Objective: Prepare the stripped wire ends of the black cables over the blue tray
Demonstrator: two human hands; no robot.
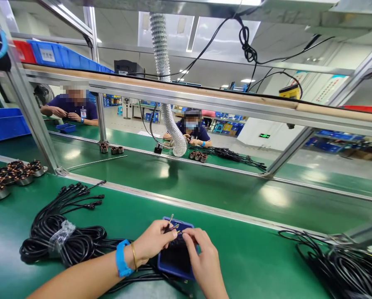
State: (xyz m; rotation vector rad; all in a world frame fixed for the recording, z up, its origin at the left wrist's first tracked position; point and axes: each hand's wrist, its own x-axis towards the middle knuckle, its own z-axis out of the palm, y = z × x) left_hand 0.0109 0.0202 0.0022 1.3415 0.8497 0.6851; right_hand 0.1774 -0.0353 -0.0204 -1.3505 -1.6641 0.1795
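Observation:
My left hand (156,241), with a blue strap at the wrist, pinches the end of a black cable whose thin coloured wires (175,226) stick out. Close to its right, my right hand (203,253) has thumb and forefinger pressed together at the wire tips; what exactly they grip is too small to make out. Both hands are above a small blue tray (176,270) with dark contents. Black cables run from beneath my left forearm to a tied bundle of black cables (83,245) on the green bench (126,199).
Wound metal coils (20,176) sit at the far left. More black cables (338,265) lie at the right. A metal frame rail (204,211) crosses behind the tray, and a flexible silver duct (161,50) hangs ahead. Two people work across the bench.

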